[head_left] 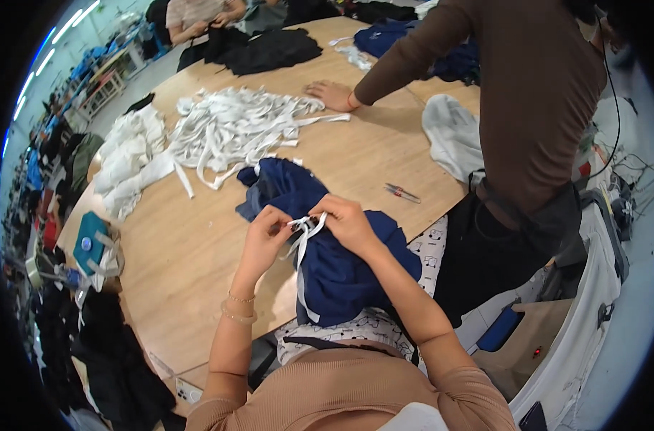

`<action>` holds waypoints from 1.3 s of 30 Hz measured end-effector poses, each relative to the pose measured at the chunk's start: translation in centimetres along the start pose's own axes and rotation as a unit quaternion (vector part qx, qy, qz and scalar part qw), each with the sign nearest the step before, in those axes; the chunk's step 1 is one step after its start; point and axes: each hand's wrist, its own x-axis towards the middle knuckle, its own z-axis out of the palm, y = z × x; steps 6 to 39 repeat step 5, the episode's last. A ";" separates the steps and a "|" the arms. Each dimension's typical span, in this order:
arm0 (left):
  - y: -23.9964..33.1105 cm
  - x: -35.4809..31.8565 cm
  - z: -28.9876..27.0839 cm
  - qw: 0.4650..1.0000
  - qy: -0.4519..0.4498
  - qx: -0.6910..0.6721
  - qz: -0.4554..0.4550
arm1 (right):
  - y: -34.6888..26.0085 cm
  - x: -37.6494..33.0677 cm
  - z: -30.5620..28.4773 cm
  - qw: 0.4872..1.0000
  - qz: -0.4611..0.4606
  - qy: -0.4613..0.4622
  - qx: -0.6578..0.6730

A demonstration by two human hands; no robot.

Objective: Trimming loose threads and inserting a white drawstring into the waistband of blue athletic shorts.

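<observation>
A dark blue garment (355,280) lies bunched over the table's near edge and my lap, with part of it spread farther onto the table. At its middle, a flat white drawstring (303,269) is looped, and one end hangs down over the cloth. My left hand (268,233) pinches the drawstring on the left side of the loop. Close by on the right, my right hand (347,224) has its fingers closed on another part of the same drawstring. Whether the loop is knotted cannot be made out.
A heap of white strips (233,129) covers the table's (190,266) far left. Thread snips (401,192) lie to the right. A co-worker in a brown top (535,122) leans a hand by the heap. Black cloth (280,52) lies farther back; a teal box (91,243) stands left.
</observation>
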 end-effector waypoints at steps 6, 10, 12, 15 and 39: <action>-3.1 -0.9 1.1 0.990 -0.012 -0.133 -0.049 | 2.6 -0.3 -0.4 0.952 0.194 -0.006 0.237; -3.1 -0.9 1.1 0.990 -0.012 -0.133 -0.049 | 2.6 -0.3 -0.4 0.952 0.194 -0.006 0.237; -3.1 -0.9 1.1 0.990 -0.012 -0.133 -0.049 | 2.6 -0.3 -0.4 0.952 0.194 -0.006 0.237; -3.1 -0.9 1.1 0.990 -0.012 -0.133 -0.049 | 2.6 -0.3 -0.4 0.952 0.194 -0.006 0.237; -3.1 -0.9 1.1 0.990 -0.012 -0.133 -0.049 | 2.6 -0.3 -0.4 0.952 0.194 -0.006 0.237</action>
